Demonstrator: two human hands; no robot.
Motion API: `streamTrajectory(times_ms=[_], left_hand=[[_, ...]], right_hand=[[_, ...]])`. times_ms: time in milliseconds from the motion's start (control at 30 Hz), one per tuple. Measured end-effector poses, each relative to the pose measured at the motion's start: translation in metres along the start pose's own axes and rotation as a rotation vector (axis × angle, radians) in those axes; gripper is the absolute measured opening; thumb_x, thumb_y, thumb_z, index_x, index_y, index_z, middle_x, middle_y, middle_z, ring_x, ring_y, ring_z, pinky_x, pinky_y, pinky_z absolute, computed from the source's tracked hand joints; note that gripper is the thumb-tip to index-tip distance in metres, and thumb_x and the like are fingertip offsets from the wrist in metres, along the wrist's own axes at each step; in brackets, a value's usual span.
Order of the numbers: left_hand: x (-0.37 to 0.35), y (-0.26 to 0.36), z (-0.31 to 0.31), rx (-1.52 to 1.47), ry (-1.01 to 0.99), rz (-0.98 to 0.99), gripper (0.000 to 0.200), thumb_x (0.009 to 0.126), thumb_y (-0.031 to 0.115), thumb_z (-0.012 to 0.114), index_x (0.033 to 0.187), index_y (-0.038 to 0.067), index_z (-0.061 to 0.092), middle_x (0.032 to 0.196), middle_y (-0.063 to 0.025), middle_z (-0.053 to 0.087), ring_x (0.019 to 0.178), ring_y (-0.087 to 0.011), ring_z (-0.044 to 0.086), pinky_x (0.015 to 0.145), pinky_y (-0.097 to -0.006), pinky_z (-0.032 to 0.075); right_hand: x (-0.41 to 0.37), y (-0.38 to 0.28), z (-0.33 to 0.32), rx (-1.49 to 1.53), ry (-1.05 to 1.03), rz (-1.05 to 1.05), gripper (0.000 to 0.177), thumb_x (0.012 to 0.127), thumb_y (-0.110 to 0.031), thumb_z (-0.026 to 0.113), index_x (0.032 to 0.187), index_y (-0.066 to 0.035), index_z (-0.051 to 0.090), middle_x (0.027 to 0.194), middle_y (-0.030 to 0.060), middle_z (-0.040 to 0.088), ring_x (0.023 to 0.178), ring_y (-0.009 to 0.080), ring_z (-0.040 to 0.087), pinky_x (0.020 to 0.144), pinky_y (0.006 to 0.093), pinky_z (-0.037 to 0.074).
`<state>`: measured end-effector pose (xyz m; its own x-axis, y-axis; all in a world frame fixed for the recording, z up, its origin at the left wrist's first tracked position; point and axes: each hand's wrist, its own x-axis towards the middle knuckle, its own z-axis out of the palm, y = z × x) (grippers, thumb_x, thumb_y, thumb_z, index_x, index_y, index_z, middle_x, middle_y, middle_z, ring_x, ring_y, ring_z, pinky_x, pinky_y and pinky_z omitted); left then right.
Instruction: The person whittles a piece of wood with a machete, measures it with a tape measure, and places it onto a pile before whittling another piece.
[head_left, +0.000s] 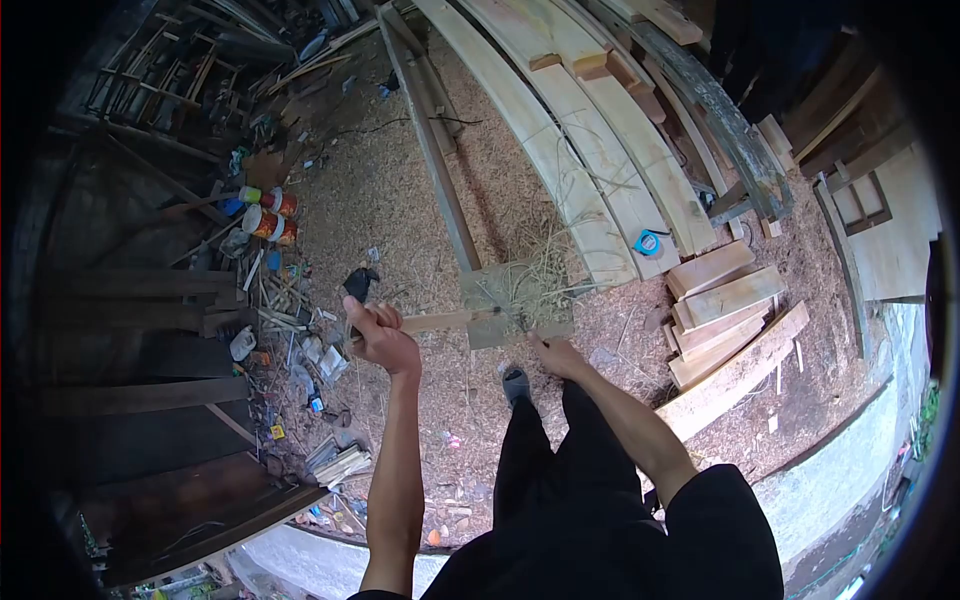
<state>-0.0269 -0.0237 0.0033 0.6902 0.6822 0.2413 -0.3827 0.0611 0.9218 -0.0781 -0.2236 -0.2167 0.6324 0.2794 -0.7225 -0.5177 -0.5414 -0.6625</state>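
My left hand, fingers closed, grips one end of a pale flat wooden strip. The strip runs right, to a greenish-grey square board. Loose shavings lie heaped across that board and hide part of it. Near its lower edge is my right hand, also closed, around a thin dark object pointing up and left to the end of the strip; its kind is too small to make out. My foot stands just below the board.
Long planks lie ahead and to the right, with a blue tape measure on one. Short boards are stacked at the right. A long beam reaches the square board. Paint cans and litter line the left.
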Motion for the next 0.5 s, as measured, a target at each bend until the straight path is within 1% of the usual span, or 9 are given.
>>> streamTrajectory(times_ms=[67,167,200,233,300,333,400,433,500], left_hand=[[0.003,-0.003,-0.007,-0.002,0.026,-0.014,0.048,0.092,0.028,0.045,0.053,0.015,0.02,0.044,0.0041,0.02,0.038,-0.0057,0.016,0.038,-0.0254,0.015],[0.009,-0.003,-0.01,-0.001,0.056,-0.008,0.048,0.091,0.028,0.046,0.053,0.015,0.021,0.044,0.004,0.02,0.038,-0.0059,0.018,0.037,-0.0253,0.016],[0.01,-0.003,-0.011,0.008,0.089,-0.001,0.048,0.091,0.028,0.046,0.053,0.015,0.021,0.044,0.0039,0.021,0.037,-0.006,0.019,0.037,-0.0253,0.016],[0.011,-0.003,-0.015,0.011,0.097,0.0,0.048,0.091,0.028,0.046,0.053,0.015,0.021,0.044,0.0039,0.021,0.037,-0.006,0.019,0.037,-0.0253,0.016],[0.011,-0.005,-0.018,0.02,0.155,-0.063,0.048,0.091,0.03,0.047,0.053,0.016,0.022,0.043,0.0043,0.021,0.037,-0.0062,0.019,0.037,-0.0253,0.016],[0.012,-0.007,-0.017,0.017,0.159,-0.061,0.048,0.091,0.03,0.047,0.053,0.016,0.022,0.043,0.0043,0.021,0.037,-0.0062,0.019,0.037,-0.0253,0.016],[0.012,-0.005,-0.021,0.038,0.153,-0.026,0.048,0.09,0.031,0.048,0.053,0.016,0.022,0.042,0.0048,0.022,0.036,-0.0061,0.019,0.036,-0.0255,0.016],[0.014,-0.005,-0.018,0.033,0.145,-0.012,0.048,0.09,0.031,0.048,0.053,0.016,0.022,0.042,0.0048,0.022,0.036,-0.0061,0.019,0.036,-0.0255,0.016],[0.011,-0.002,-0.021,0.055,0.225,-0.027,0.049,0.09,0.031,0.049,0.052,0.014,0.023,0.042,0.004,0.024,0.037,-0.0061,0.02,0.037,-0.0254,0.016]], right_hand=[[0.017,0.031,0.012,0.028,-0.011,0.148,0.074,0.083,-0.06,0.032,0.101,0.008,0.055,0.072,0.0206,0.062,0.07,0.0315,0.063,0.073,0.0398,0.047],[0.035,0.059,0.003,-0.136,0.082,0.103,0.073,0.083,-0.059,0.032,0.101,0.007,0.055,0.072,0.0209,0.062,0.072,0.0346,0.062,0.074,0.0409,0.046],[0.039,0.064,0.008,-0.107,0.176,-0.02,0.071,0.084,-0.056,0.034,0.056,0.006,0.054,0.047,0.0154,0.052,0.037,0.0239,0.053,0.039,0.0343,0.042],[0.029,0.049,0.009,-0.113,0.17,-0.021,0.071,0.084,-0.056,0.034,0.056,0.006,0.054,0.047,0.0154,0.052,0.037,0.0239,0.053,0.039,0.0343,0.042],[0.009,0.024,0.011,0.129,0.053,0.097,0.071,0.083,-0.057,0.035,0.057,0.006,0.055,0.049,0.0173,0.054,0.039,0.0248,0.055,0.039,0.0354,0.044],[0.018,0.032,0.014,0.124,0.054,0.094,0.071,0.083,-0.057,0.035,0.057,0.006,0.055,0.049,0.0173,0.054,0.039,0.0248,0.055,0.039,0.0354,0.044],[0.028,0.05,0.028,-0.078,0.24,-0.101,0.069,0.084,-0.057,0.034,0.057,0.004,0.052,0.05,0.0152,0.053,0.039,0.0229,0.053,0.034,0.0351,0.041],[0.032,0.053,0.02,-0.071,0.247,-0.115,0.069,0.084,-0.057,0.034,0.057,0.004,0.052,0.05,0.0152,0.053,0.039,0.0229,0.053,0.034,0.0351,0.041],[0.038,0.057,0.011,-0.118,0.096,0.133,0.078,0.083,-0.061,0.029,0.071,0.009,0.06,0.063,0.0222,0.059,0.067,0.0357,0.061,0.068,0.043,0.048]])
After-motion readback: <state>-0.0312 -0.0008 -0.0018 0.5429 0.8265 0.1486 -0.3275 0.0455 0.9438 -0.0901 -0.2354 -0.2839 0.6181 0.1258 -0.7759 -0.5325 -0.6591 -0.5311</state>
